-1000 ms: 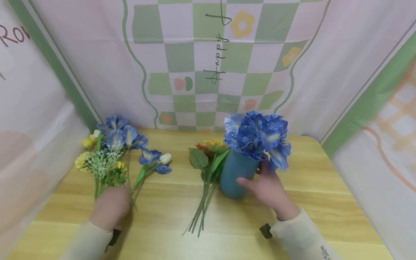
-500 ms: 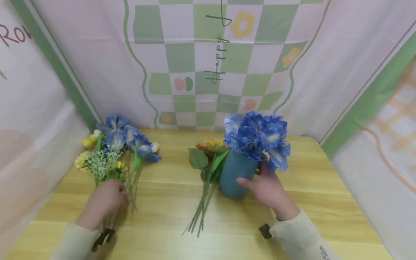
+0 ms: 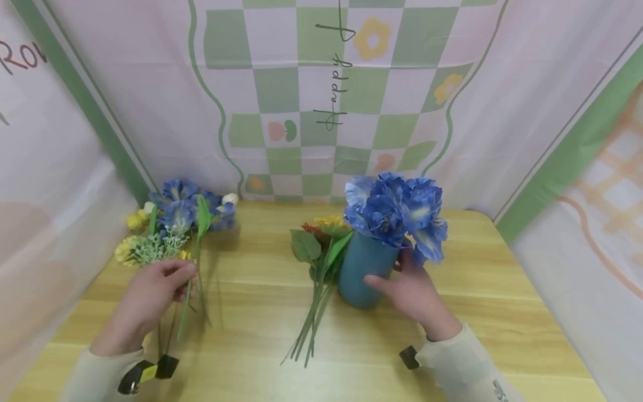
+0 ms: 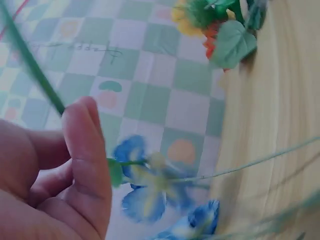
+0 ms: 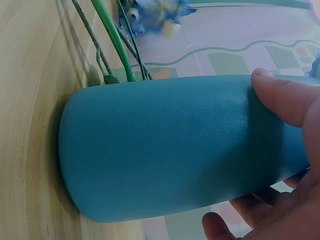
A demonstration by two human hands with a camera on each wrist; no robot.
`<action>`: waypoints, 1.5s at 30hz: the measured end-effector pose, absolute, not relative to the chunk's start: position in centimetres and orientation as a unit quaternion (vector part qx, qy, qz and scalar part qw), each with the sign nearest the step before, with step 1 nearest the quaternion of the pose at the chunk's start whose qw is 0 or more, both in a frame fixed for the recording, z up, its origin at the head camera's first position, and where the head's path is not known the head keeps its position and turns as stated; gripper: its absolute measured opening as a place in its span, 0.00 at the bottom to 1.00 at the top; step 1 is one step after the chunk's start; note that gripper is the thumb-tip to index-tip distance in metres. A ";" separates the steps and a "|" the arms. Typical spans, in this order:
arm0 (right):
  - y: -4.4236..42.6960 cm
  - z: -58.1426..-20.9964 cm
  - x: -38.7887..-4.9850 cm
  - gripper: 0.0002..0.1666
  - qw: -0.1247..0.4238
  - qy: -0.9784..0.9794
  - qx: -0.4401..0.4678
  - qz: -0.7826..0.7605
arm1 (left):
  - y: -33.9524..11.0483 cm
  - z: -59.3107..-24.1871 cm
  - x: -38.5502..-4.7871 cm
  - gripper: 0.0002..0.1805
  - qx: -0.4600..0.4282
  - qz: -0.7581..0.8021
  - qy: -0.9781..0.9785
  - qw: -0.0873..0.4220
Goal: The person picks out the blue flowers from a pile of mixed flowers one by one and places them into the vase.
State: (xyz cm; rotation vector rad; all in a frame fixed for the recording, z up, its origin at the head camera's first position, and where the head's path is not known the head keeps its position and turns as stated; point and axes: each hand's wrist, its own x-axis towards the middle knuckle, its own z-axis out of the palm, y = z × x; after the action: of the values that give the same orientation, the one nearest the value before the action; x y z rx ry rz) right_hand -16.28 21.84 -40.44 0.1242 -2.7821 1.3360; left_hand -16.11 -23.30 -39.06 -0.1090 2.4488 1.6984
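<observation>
My left hand point(image 3: 145, 298) pinches the green stem point(image 4: 35, 65) of a white tulip point(image 3: 230, 199) between thumb and fingers. The tulip's broad leaf point(image 3: 203, 216) points upward, and its bud is beside a blue iris point(image 3: 222, 216). Under and behind that hand lie yellow flowers point(image 3: 125, 249), pale green sprigs point(image 3: 163, 245) and more blue irises point(image 3: 177, 198). My right hand point(image 3: 414, 293) grips a blue-green vase point(image 3: 365, 273), thumb on its near side and fingers round the far side. The vase leans slightly and holds several large blue flowers point(image 3: 394, 209).
Left of the vase, a bunch with a yellow flower point(image 3: 331, 224), an orange-red one and green leaves point(image 3: 305, 245) lies on the wooden table point(image 3: 241, 357), its stems toward me. A checkered cloth backdrop point(image 3: 321, 84) hangs behind, with side cloths left and right.
My left hand has drawn the white tulip up and to the left, from lying across the table at the pile's right side. My right hand and the vase stay in place.
</observation>
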 end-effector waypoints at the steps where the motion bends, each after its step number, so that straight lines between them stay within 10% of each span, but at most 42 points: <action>1: 21.8 -40.4 -16.3 0.66 0.026 -0.900 0.040 0.433 | -23.3 -39.1 -16.2 0.14 -0.035 0.614 0.785 0.080; 16: 21.9 -40.8 -16.5 0.67 0.021 -0.895 0.044 0.444 | -22.5 -40.4 -16.7 0.11 -0.016 0.810 0.567 0.151; 32: 22.0 -41.1 -16.5 0.66 0.025 -0.896 0.043 0.442 | -22.1 -40.2 -16.9 0.07 -0.033 0.792 0.607 0.050; 45: 21.9 -40.7 -16.2 0.66 0.018 -0.894 0.035 0.447 | -12.4 -43.8 -18.0 0.15 -0.030 0.618 0.777 0.119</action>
State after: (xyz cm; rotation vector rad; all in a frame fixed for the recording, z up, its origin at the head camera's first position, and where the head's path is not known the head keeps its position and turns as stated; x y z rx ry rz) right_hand -16.24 21.91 -40.75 0.1101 -2.7756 1.3875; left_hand -17.98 -12.42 -43.79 -0.0875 2.2717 1.8062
